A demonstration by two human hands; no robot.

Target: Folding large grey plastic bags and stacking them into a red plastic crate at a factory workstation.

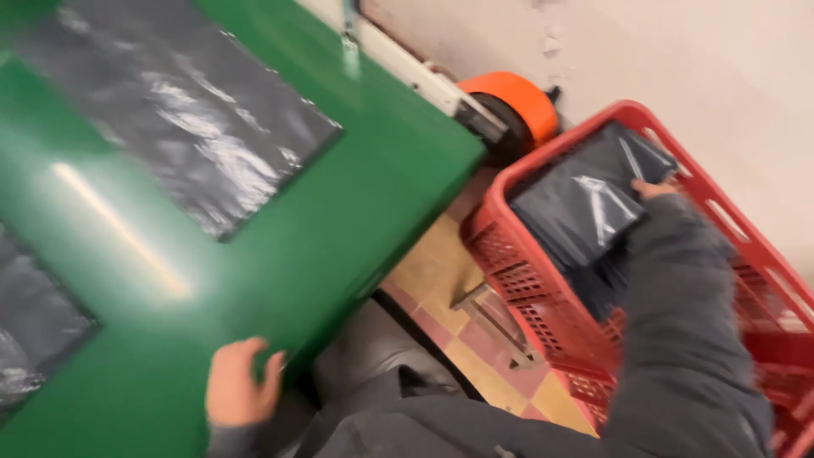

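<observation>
Step judged: pick-up from crate [509,182]. Right hand [653,188] reached in, fingers on dark bag [577,203] atop stack inside; grip not discernible. Left hand [240,386] lay flat on green table [339,220] edge, holding nothing. Next likely needs firm pinch, clean lift over rim.

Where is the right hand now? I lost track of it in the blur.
In the head view, the right hand is at upper right, reaching into the red crate and touching a dark plastic package near the orange wheel.
</observation>
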